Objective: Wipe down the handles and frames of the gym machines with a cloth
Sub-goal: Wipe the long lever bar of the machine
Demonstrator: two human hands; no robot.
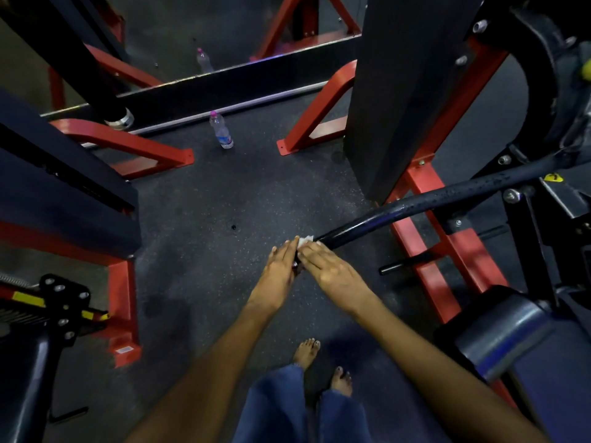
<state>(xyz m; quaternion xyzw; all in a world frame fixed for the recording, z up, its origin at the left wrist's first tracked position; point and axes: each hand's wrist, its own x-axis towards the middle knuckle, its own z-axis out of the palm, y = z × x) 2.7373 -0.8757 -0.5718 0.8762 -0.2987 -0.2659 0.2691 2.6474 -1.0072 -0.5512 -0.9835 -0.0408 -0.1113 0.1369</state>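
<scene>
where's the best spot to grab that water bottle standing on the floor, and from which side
Grip the water bottle around its clear middle, just above the label, coming from the open floor on the near side. It stands upright and alone, pink cap up, with a mirror base behind it and a red frame foot to its left, so the near side looks freest. Both hands are busy at the black handle bar.
</scene>
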